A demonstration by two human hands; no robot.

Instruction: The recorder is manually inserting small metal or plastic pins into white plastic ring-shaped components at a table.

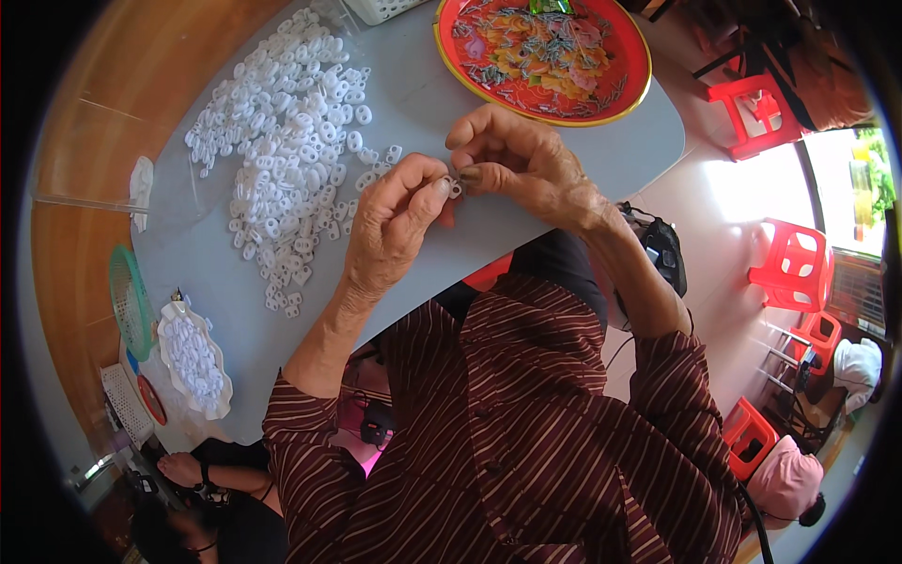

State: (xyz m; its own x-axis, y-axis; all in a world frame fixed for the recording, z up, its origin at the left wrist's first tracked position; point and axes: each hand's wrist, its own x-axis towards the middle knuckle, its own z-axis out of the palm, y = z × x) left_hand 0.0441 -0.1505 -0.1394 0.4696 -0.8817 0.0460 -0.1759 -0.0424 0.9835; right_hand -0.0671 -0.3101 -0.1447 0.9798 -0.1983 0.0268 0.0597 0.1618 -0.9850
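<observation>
My left hand (396, 218) is closed, its thumb and fingertips pinching a small white plastic piece (456, 189) with holes in it. My right hand (524, 167) meets it from the other side, thumb and finger brought together at the piece's edge; whatever lies in that pinch is too small to make out. Both hands are raised over the near part of the grey table (404, 99). Left of them spreads a big heap of similar white pieces (291, 141). Beyond my right hand is a round red flowered tray (554, 119) with many small metal pins (498, 73) scattered in it.
At the table's left end stand a white scalloped dish (224, 402) of small white parts and a green basket (132, 299). A co-worker's hand (180, 469) rests near the lower left. Red stools (792, 265) stand on the floor to the right.
</observation>
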